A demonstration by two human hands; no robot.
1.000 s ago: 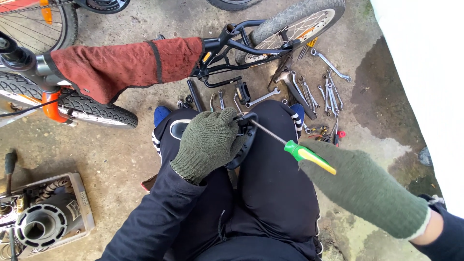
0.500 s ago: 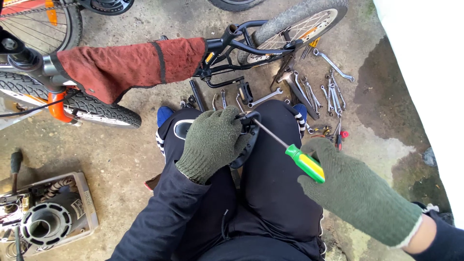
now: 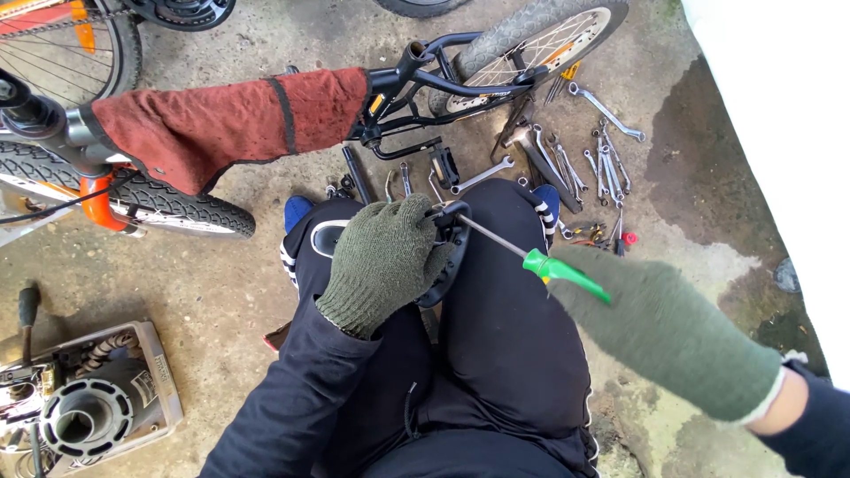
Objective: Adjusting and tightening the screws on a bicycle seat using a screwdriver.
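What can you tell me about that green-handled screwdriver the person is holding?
The screwdriver has a bright green, glossy handle that looks like plastic, and a thin, straight metal shaft. The gloved right hand grips the rear of the handle. The tool slants up and to the left over the person's knees, its tip at the curved black part that the gloved left hand steadies. The tip itself is too small to make out.

Stained concrete floor (image 3: 266, 221), white wall (image 3: 779, 115), daylight
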